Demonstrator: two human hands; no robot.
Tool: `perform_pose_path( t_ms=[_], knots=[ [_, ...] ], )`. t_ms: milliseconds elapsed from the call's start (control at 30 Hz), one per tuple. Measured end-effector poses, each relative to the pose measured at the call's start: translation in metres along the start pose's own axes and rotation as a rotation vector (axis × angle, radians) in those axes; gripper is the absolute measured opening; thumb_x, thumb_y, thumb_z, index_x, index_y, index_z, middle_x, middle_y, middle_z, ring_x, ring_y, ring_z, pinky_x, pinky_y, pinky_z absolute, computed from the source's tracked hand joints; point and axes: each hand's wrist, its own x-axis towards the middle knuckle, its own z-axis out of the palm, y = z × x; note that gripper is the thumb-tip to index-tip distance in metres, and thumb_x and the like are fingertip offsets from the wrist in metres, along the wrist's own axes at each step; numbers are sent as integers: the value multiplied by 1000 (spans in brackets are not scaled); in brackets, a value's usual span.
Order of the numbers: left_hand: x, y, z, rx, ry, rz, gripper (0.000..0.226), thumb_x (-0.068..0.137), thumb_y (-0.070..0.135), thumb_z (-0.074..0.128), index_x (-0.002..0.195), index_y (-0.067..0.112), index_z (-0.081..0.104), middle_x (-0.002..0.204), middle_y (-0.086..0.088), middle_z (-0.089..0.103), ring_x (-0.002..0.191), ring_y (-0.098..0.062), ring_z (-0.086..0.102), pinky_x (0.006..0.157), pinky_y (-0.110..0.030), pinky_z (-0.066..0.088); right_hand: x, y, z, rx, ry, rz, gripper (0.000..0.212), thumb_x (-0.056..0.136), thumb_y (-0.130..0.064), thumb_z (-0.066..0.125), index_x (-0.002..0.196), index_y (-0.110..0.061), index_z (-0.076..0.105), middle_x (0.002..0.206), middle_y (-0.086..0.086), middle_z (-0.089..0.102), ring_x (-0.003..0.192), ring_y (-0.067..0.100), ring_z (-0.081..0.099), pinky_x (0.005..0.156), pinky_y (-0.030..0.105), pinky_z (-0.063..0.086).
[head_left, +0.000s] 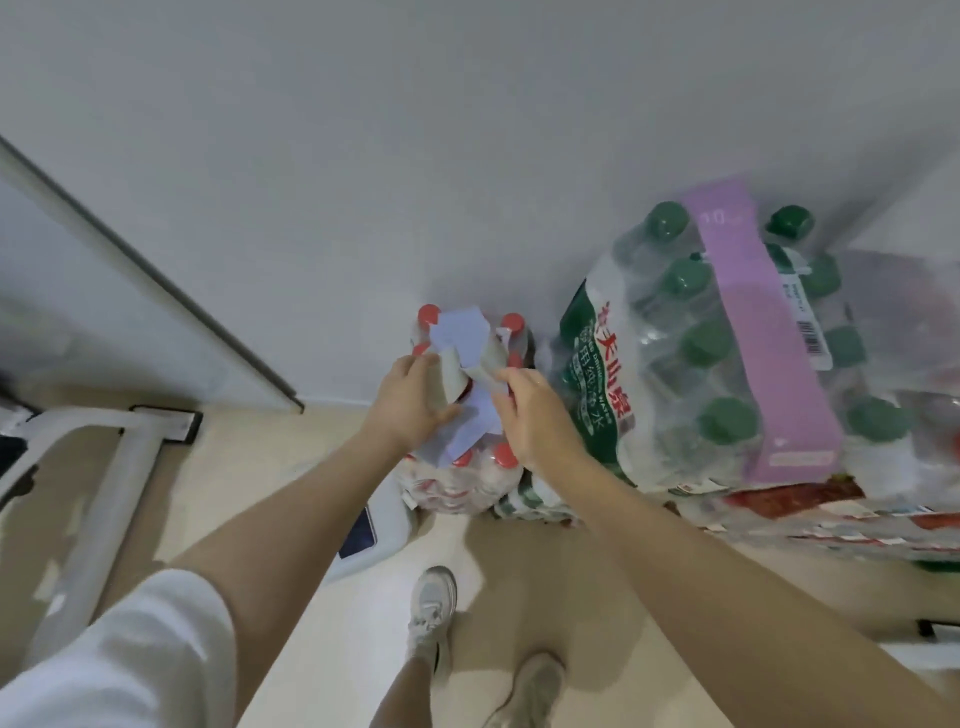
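You are looking straight down at both of your bare arms, which reach forward to a spot at the foot of a white wall (467, 130). Your left hand (415, 400) has its fingers curled around a bunch of white paper (462, 332). Your right hand (530, 415) pinches the right edge of the same paper between thumb and fingertips, with the other fingers bent. The two hands are close together with only the paper between them. The paper is crumpled into several overlapping sheets; how many cannot be told.

The paper lies on top of a pack of red-capped bottles (457, 483), shrink-wrapped in clear plastic and standing on the pale floor (260, 467) against the wall. Six red caps show around the paper and your hands; the others are hidden.

Just to the right stands a taller pack of green-capped bottles (670, 364), also wrapped in clear plastic, with eight green caps showing in two rows. One long pink box (758, 322) lies across its top, between the two rows.

To the left of the red-capped pack, one flat white device with a dark screen (374, 525) sits on the floor. Below it are your two pale shoes (431, 603).
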Motion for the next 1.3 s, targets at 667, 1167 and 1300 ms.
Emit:
perform_pose_path(
  t_ms=[667, 1167, 1300],
  knots=[
    [22, 15, -65, -464, 163, 265, 30, 80, 18, 69, 99, 32, 50, 108, 6, 48, 98, -3, 48, 83, -6, 36, 40, -33, -43, 672, 366, 211, 14, 93, -16, 51, 80, -22, 49, 75, -4, 52, 67, 9, 46, 61, 20, 40],
    [-33, 81, -60, -573, -37, 215, 14, 82, 29, 65, 87, 28, 52, 89, 7, 61, 74, -9, 60, 59, -12, 44, 1, -81, -83, 1016, 172, 369, 11, 92, -9, 52, 100, -4, 58, 96, 13, 66, 80, 19, 65, 59, 22, 56],
    [-39, 87, -69, -638, -11, 282, 22, 81, 22, 67, 100, 25, 58, 88, 11, 62, 77, -7, 61, 65, -14, 46, -4, -82, -90, 980, 185, 331, 8, 91, -14, 55, 91, -8, 61, 82, 8, 66, 71, 17, 63, 60, 23, 54]
  ],
)
